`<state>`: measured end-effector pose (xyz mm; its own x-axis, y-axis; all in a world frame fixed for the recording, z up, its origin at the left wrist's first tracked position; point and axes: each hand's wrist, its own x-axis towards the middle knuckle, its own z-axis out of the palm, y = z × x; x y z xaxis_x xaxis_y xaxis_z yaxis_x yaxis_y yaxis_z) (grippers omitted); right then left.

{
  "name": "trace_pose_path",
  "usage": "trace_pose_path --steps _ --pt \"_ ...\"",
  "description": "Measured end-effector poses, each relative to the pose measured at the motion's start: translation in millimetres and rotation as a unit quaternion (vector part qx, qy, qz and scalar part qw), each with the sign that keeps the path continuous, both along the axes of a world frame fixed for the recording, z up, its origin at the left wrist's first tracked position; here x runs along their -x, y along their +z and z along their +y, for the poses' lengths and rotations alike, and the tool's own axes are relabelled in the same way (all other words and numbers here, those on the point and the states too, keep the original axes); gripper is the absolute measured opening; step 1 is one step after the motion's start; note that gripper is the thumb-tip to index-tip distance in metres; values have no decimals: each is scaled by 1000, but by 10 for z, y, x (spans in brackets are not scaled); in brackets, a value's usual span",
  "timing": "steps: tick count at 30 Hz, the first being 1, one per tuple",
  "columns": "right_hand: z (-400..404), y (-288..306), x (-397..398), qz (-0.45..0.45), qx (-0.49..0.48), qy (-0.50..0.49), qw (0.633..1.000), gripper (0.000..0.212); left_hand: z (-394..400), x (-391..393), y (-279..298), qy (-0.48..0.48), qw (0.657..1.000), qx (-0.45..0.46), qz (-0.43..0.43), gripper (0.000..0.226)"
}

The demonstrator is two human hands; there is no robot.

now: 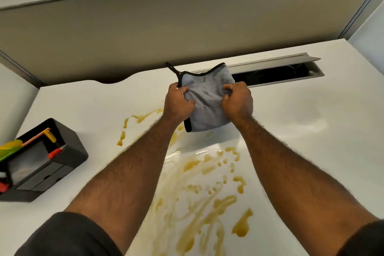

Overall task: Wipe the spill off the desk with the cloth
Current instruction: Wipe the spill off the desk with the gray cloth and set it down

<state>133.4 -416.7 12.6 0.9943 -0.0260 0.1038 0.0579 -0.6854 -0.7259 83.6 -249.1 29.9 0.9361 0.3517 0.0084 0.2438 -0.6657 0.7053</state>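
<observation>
Nearest us, the amber spill (pixel 207 189) streaks and pools across the white desk (pixel 301 122). Beyond it we grip the grey cloth (pixel 206 97) above the desk, left hand (pixel 177 103) and right hand (pixel 238 101) each clenched on one side. Farther back lies the open cable slot (pixel 276 72).

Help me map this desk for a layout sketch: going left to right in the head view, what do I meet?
Black organizer → left hand → grey cloth → right hand → open cable tray.
</observation>
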Motion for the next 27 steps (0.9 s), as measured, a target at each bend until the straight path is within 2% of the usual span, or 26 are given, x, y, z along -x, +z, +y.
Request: trace_pose_path --steps 5,9,13,16,19,22,27 --pt "528 34 127 -17 23 73 997 27 540 326 -21 30 999 -44 -6 49" --pt "809 -44 169 21 53 126 990 33 868 512 -134 36 997 -62 -4 48" --pt "917 -208 203 77 102 152 980 39 1066 664 -342 41 999 -35 7 42" --pt "978 -333 309 102 202 160 961 41 1172 814 -530 52 999 -1 13 42" --pt "1015 -439 417 31 293 135 946 49 1366 1026 -690 68 998 -10 -3 47" --pt "1067 -517 443 -62 299 201 931 66 1677 1300 -806 84 991 -105 22 48" --pt "1262 -681 415 -28 248 297 922 88 2011 1846 -1047 68 985 -136 83 51"
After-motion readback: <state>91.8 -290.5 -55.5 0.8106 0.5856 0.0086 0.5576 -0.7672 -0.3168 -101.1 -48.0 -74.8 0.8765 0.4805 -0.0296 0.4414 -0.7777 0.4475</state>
